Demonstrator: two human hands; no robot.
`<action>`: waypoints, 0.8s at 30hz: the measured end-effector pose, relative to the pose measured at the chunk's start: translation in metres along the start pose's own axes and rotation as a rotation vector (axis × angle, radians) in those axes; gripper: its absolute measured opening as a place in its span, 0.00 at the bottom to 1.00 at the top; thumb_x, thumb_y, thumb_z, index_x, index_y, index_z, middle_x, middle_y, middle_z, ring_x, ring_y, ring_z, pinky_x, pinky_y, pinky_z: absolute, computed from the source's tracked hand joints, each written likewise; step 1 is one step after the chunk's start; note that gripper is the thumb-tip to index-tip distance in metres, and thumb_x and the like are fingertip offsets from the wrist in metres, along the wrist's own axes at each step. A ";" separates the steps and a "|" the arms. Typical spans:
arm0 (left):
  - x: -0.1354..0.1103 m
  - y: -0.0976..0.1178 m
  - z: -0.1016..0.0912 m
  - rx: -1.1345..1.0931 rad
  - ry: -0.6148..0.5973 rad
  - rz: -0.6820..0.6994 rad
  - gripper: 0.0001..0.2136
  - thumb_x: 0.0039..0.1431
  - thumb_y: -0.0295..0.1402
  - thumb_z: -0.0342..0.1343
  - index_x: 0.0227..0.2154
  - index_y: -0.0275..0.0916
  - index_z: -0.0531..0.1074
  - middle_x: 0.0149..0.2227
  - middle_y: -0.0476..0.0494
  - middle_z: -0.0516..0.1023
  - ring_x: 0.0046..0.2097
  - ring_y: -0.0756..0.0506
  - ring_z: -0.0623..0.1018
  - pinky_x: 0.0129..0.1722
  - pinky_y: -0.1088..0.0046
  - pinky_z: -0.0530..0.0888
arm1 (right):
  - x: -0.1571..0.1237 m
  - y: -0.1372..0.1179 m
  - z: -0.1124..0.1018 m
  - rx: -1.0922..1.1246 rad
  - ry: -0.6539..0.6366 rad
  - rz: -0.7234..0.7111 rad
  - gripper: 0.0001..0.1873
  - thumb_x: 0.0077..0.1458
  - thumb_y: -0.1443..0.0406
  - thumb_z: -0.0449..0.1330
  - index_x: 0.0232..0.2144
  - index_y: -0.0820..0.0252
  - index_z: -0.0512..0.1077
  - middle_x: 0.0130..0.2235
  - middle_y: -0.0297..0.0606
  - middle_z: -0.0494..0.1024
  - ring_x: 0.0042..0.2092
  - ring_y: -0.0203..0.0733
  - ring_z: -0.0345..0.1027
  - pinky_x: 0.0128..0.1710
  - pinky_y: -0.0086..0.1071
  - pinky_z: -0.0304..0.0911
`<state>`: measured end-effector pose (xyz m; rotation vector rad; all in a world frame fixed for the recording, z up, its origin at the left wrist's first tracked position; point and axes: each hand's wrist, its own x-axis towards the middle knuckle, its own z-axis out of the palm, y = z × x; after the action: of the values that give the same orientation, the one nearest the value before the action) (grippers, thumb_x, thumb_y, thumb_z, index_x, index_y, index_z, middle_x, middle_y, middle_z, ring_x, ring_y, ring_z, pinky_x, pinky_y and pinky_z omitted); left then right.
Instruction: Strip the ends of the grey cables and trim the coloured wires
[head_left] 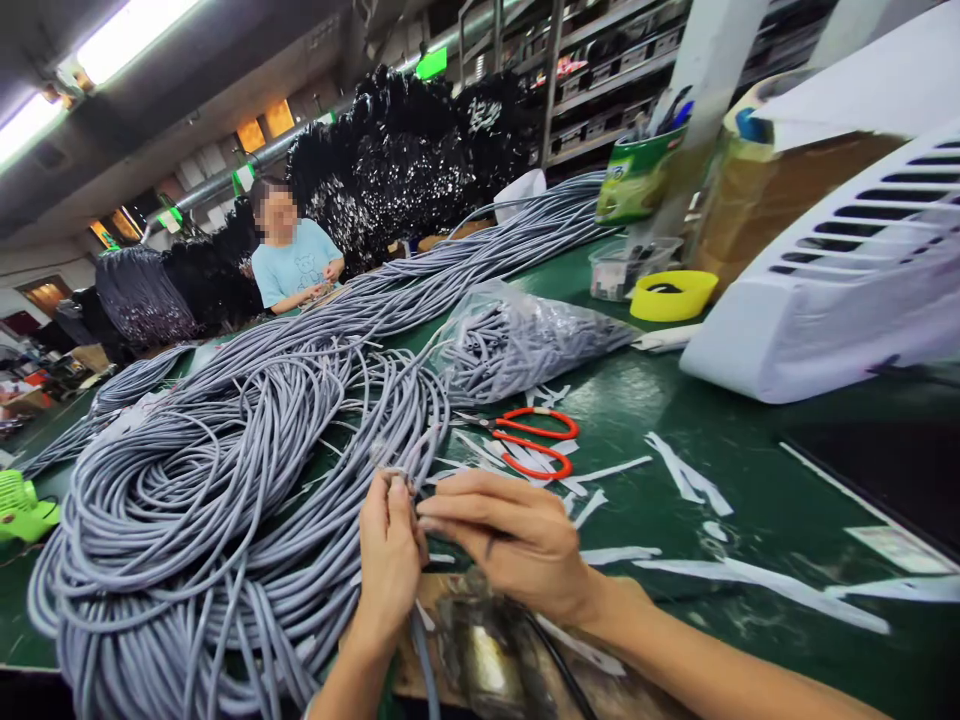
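My left hand point(390, 560) is closed in a pinch around a grey cable point(425, 665), which hangs down below the fist. Fingertips of my right hand point(517, 540) are pressed together right beside it, at the cable's end. What they pinch is too small and hidden to make out. Below both hands sits a worn metal device point(487, 655) on a wooden board point(412, 680). Large coils of grey cable point(180, 480) lie just left of my hands. Scissors with red handles point(536, 440) rest on white strips beyond my right hand.
A clear bag of short grey pieces point(517, 340) lies behind the scissors. White strips point(765, 580) are scattered over the green table point(615, 510). On the right are a white slotted housing point(810, 310), a yellow ring point(673, 295) and a green tin point(637, 175). A person point(296, 260) sits across.
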<state>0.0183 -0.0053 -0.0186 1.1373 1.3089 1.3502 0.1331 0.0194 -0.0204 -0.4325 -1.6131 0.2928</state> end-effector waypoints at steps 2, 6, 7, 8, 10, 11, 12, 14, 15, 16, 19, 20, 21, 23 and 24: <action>0.001 0.001 0.000 -0.052 -0.033 -0.026 0.22 0.47 0.55 0.51 0.23 0.40 0.55 0.16 0.61 0.46 0.15 0.58 0.47 0.12 0.84 0.48 | 0.006 0.004 -0.005 0.038 0.196 0.252 0.04 0.49 0.70 0.60 0.26 0.56 0.72 0.24 0.31 0.73 0.23 0.33 0.65 0.21 0.26 0.60; 0.001 0.002 -0.001 -0.117 -0.055 -0.007 0.22 0.46 0.55 0.52 0.23 0.40 0.55 0.16 0.62 0.46 0.15 0.59 0.46 0.12 0.85 0.46 | 0.017 0.014 -0.014 0.142 0.519 0.649 0.09 0.49 0.58 0.59 0.25 0.56 0.67 0.19 0.27 0.63 0.16 0.29 0.50 0.14 0.26 0.46; 0.000 0.001 -0.002 -0.105 -0.047 0.007 0.22 0.47 0.55 0.52 0.23 0.40 0.56 0.16 0.62 0.46 0.14 0.59 0.46 0.12 0.84 0.47 | 0.019 0.015 -0.015 0.121 0.469 0.667 0.11 0.48 0.56 0.59 0.25 0.56 0.67 0.18 0.27 0.63 0.16 0.30 0.51 0.15 0.26 0.47; -0.001 0.001 -0.002 -0.081 -0.030 0.028 0.21 0.48 0.54 0.51 0.25 0.40 0.57 0.15 0.62 0.47 0.14 0.58 0.47 0.12 0.84 0.47 | 0.019 0.015 -0.016 0.068 0.369 0.662 0.12 0.48 0.55 0.58 0.25 0.57 0.67 0.18 0.28 0.64 0.17 0.31 0.53 0.16 0.26 0.48; -0.003 -0.001 -0.003 -0.019 0.021 0.081 0.20 0.51 0.53 0.49 0.31 0.40 0.61 0.14 0.62 0.47 0.14 0.58 0.49 0.12 0.84 0.49 | 0.018 0.015 -0.015 -0.119 0.130 0.599 0.13 0.50 0.54 0.55 0.27 0.58 0.67 0.18 0.29 0.67 0.18 0.33 0.57 0.18 0.27 0.50; -0.005 -0.002 -0.003 0.010 0.046 0.109 0.20 0.52 0.53 0.48 0.34 0.40 0.61 0.14 0.62 0.48 0.14 0.57 0.50 0.13 0.84 0.50 | 0.016 0.014 -0.015 -0.233 0.032 0.549 0.13 0.52 0.55 0.53 0.28 0.58 0.68 0.18 0.30 0.68 0.18 0.34 0.59 0.19 0.28 0.50; -0.006 -0.003 -0.003 0.031 0.064 0.133 0.19 0.53 0.52 0.48 0.36 0.40 0.62 0.14 0.62 0.49 0.14 0.57 0.51 0.13 0.84 0.51 | 0.015 0.013 -0.014 -0.347 -0.037 0.486 0.13 0.54 0.56 0.52 0.27 0.58 0.68 0.18 0.32 0.70 0.19 0.35 0.61 0.20 0.28 0.50; -0.007 -0.004 -0.003 0.041 0.074 0.161 0.19 0.54 0.50 0.48 0.38 0.40 0.63 0.15 0.60 0.54 0.15 0.56 0.54 0.14 0.83 0.53 | 0.013 0.012 -0.013 -0.515 -0.104 0.325 0.14 0.57 0.59 0.49 0.25 0.58 0.69 0.22 0.35 0.74 0.22 0.38 0.65 0.23 0.30 0.52; -0.008 -0.004 -0.003 0.038 0.075 0.172 0.18 0.54 0.50 0.49 0.37 0.39 0.64 0.17 0.58 0.58 0.16 0.56 0.56 0.14 0.83 0.55 | 0.013 0.011 -0.013 -0.553 -0.110 0.238 0.14 0.57 0.61 0.49 0.24 0.59 0.69 0.23 0.36 0.75 0.24 0.39 0.66 0.24 0.30 0.53; -0.007 -0.004 -0.003 0.038 0.079 0.184 0.17 0.53 0.48 0.50 0.36 0.39 0.65 0.18 0.56 0.61 0.16 0.56 0.58 0.14 0.83 0.56 | 0.013 0.010 -0.014 -0.566 -0.097 0.155 0.13 0.57 0.63 0.50 0.24 0.59 0.69 0.23 0.36 0.75 0.25 0.39 0.67 0.26 0.31 0.55; -0.006 -0.003 -0.005 0.093 0.112 0.223 0.14 0.54 0.44 0.52 0.34 0.37 0.69 0.20 0.54 0.64 0.17 0.55 0.62 0.16 0.81 0.60 | 0.016 0.005 -0.019 -0.572 0.055 -0.024 0.08 0.54 0.68 0.54 0.25 0.58 0.68 0.23 0.35 0.74 0.26 0.38 0.66 0.29 0.33 0.55; -0.006 -0.003 -0.006 0.124 0.126 0.238 0.13 0.55 0.42 0.52 0.33 0.36 0.70 0.19 0.53 0.64 0.18 0.55 0.63 0.17 0.81 0.61 | 0.017 0.003 -0.021 -0.579 0.107 -0.065 0.06 0.53 0.69 0.55 0.25 0.57 0.68 0.23 0.34 0.74 0.26 0.38 0.65 0.29 0.33 0.55; -0.005 -0.003 -0.006 0.153 0.139 0.254 0.11 0.55 0.40 0.53 0.33 0.36 0.71 0.20 0.52 0.66 0.19 0.54 0.65 0.18 0.81 0.63 | 0.017 0.001 -0.023 -0.588 0.136 -0.104 0.05 0.52 0.70 0.56 0.26 0.56 0.68 0.23 0.34 0.74 0.25 0.37 0.64 0.30 0.34 0.54; -0.005 -0.003 -0.007 0.197 0.158 0.305 0.09 0.55 0.36 0.53 0.32 0.36 0.72 0.25 0.48 0.70 0.25 0.51 0.70 0.24 0.79 0.67 | 0.017 -0.002 -0.025 -0.609 0.116 -0.178 0.05 0.51 0.70 0.58 0.28 0.54 0.69 0.22 0.32 0.75 0.25 0.36 0.64 0.31 0.35 0.53; -0.005 -0.003 -0.008 0.213 0.162 0.339 0.07 0.55 0.34 0.53 0.32 0.36 0.73 0.28 0.46 0.72 0.29 0.50 0.72 0.27 0.78 0.69 | 0.016 -0.002 -0.025 -0.618 0.081 -0.213 0.05 0.50 0.70 0.59 0.28 0.54 0.69 0.23 0.31 0.75 0.25 0.36 0.63 0.31 0.35 0.52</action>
<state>0.0114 -0.0118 -0.0219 1.4720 1.4482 1.6032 0.1570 0.0228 -0.0025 -0.7214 -1.6350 -0.3944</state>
